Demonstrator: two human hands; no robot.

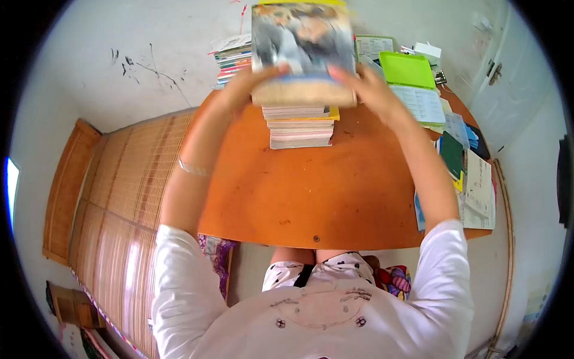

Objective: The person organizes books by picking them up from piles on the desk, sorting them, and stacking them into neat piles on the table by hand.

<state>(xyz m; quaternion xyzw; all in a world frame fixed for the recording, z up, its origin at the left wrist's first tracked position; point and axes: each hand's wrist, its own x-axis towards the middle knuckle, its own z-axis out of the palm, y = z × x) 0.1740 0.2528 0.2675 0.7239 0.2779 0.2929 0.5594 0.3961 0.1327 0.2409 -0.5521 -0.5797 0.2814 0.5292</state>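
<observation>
A thick book (pixel 304 45) with a pictured cover is gripped from both sides above the far part of the table. My left hand (pixel 254 84) holds its left edge, thumb on the cover. On the right edge my right hand (pixel 369 90) grips it the same way. Both hands and the book's near edge are smeared by motion. Below the book stands a stack of books (pixel 301 133), its upper part hidden; whether the held book touches it I cannot tell.
An orange-brown table (pixel 317 191) spans the middle. Behind my left hand rises another pile of books (pixel 234 60). A green plastic case (pixel 408 70), a white box (pixel 427 52), a dark green notebook (pixel 451 154) and papers (pixel 478 185) line the right side.
</observation>
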